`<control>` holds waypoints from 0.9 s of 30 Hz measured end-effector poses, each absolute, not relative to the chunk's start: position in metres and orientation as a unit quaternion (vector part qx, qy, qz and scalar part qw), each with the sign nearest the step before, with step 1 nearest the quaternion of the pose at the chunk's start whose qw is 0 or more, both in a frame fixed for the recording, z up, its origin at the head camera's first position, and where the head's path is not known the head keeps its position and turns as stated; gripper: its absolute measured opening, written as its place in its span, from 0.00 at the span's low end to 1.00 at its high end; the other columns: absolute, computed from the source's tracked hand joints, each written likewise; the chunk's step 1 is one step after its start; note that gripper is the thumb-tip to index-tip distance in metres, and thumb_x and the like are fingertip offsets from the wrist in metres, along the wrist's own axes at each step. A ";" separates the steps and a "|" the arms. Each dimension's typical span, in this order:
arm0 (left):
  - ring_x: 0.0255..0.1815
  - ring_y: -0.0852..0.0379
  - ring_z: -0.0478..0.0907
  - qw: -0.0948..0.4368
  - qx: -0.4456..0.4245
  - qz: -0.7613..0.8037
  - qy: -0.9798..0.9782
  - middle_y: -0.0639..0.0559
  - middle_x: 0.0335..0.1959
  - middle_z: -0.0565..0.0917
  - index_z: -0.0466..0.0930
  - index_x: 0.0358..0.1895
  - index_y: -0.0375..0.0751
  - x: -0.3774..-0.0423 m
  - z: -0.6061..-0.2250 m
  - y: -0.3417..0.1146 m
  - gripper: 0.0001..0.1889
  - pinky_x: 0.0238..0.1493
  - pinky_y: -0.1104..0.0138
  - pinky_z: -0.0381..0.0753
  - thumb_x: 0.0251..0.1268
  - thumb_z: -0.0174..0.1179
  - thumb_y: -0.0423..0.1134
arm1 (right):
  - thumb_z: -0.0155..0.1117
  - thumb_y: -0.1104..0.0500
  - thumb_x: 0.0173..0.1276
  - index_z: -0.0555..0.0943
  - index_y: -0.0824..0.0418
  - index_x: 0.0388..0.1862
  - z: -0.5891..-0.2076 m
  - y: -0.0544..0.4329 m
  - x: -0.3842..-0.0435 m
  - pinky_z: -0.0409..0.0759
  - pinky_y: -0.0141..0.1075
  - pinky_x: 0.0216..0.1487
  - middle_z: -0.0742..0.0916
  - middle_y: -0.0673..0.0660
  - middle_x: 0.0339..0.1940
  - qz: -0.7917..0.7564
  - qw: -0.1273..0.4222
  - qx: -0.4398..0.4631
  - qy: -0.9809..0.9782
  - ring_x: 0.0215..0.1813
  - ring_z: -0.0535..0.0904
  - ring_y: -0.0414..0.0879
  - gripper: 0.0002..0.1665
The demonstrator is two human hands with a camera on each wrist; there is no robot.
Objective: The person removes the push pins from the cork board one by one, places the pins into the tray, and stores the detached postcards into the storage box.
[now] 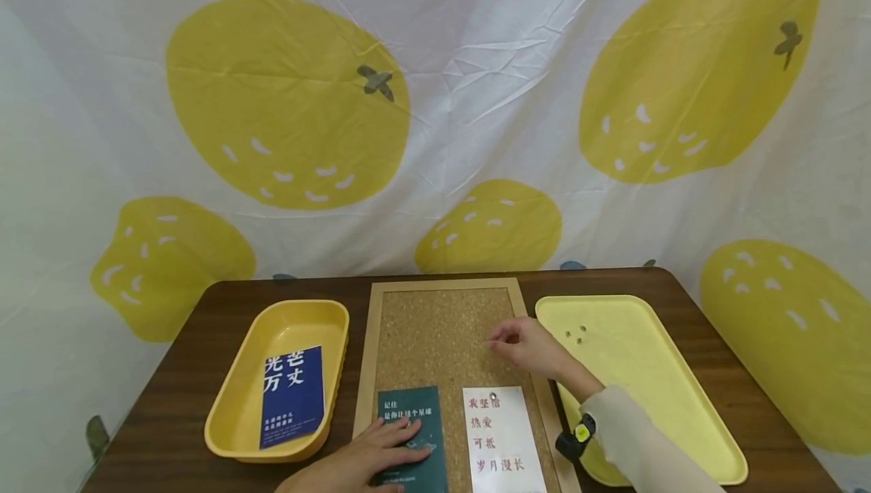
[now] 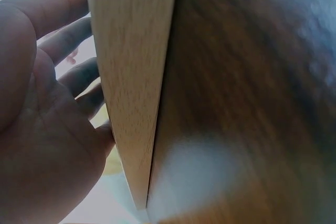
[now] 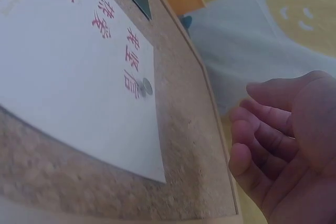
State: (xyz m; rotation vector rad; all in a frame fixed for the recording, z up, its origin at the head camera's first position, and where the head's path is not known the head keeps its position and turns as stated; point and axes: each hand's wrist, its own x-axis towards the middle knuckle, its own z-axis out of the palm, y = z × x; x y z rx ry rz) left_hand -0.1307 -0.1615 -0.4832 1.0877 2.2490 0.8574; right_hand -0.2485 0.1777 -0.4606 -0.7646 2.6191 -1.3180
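Observation:
My left hand [image 1: 384,451] lies with spread fingers over a dark green card [image 1: 410,402] on the lower left of a cork board [image 1: 442,334]. In the left wrist view those fingers reach over the board's wooden edge [image 2: 134,77]. Beside the green card is a white card [image 1: 500,440] with red characters, a round metal thumbtack [image 3: 147,86] near its top edge. My right hand [image 1: 527,345] hovers over the board's right side, above the white card. Its fingers are bent, thumb and index tips close together; whether something tiny sits between them is hidden.
To the left, an orange-yellow basin [image 1: 227,421] holds a blue card [image 1: 292,402] with white characters. A pale yellow tray [image 1: 653,372] lies to the right, with several small tacks [image 1: 579,340] near its upper left. Behind the dark wooden table [image 1: 170,402] hangs a lemon-print curtain [image 1: 463,100].

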 end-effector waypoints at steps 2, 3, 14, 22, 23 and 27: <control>0.80 0.47 0.50 0.247 0.399 0.314 0.825 0.50 0.79 0.57 0.64 0.75 0.61 -0.131 -0.484 -0.162 0.27 0.78 0.47 0.47 0.75 0.51 0.55 | 0.64 0.63 0.69 0.86 0.65 0.37 -0.462 0.173 -0.248 0.76 0.30 0.26 0.84 0.53 0.26 -0.431 0.054 -0.256 0.864 0.26 0.75 0.37 0.06; 0.80 0.47 0.50 0.246 0.399 0.314 0.825 0.50 0.79 0.57 0.64 0.75 0.61 -0.131 -0.484 -0.162 0.27 0.78 0.47 0.47 0.75 0.51 0.54 | 0.64 0.63 0.69 0.86 0.64 0.37 -0.462 0.171 -0.247 0.76 0.30 0.27 0.84 0.51 0.27 -0.429 0.054 -0.259 0.864 0.27 0.75 0.38 0.06; 0.80 0.47 0.50 0.245 0.402 0.306 0.828 0.50 0.79 0.58 0.64 0.75 0.61 -0.132 -0.484 -0.162 0.27 0.77 0.46 0.49 0.75 0.50 0.55 | 0.64 0.66 0.67 0.87 0.61 0.36 -0.474 0.148 -0.245 0.75 0.29 0.29 0.85 0.47 0.28 -0.417 0.075 -0.311 0.851 0.28 0.75 0.37 0.05; 0.80 0.48 0.50 0.251 0.398 0.308 0.827 0.53 0.79 0.57 0.63 0.74 0.65 -0.133 -0.489 -0.162 0.27 0.76 0.45 0.50 0.75 0.50 0.58 | 0.65 0.63 0.68 0.87 0.60 0.41 -0.477 0.130 -0.237 0.76 0.29 0.30 0.87 0.48 0.32 -0.412 0.119 -0.317 0.846 0.30 0.77 0.38 0.06; 0.80 0.48 0.50 0.253 0.395 0.308 0.827 0.52 0.79 0.57 0.64 0.74 0.64 -0.133 -0.487 -0.161 0.27 0.76 0.45 0.51 0.75 0.50 0.57 | 0.66 0.61 0.68 0.87 0.59 0.41 -0.477 0.128 -0.236 0.76 0.29 0.30 0.87 0.48 0.32 -0.411 0.125 -0.314 0.847 0.30 0.77 0.38 0.06; 0.80 0.48 0.50 0.255 0.393 0.307 0.828 0.52 0.79 0.57 0.64 0.74 0.64 -0.133 -0.486 -0.161 0.26 0.76 0.45 0.51 0.75 0.50 0.57 | 0.66 0.59 0.69 0.87 0.56 0.41 -0.475 0.122 -0.231 0.77 0.29 0.32 0.86 0.44 0.32 -0.401 0.132 -0.310 0.852 0.31 0.77 0.37 0.06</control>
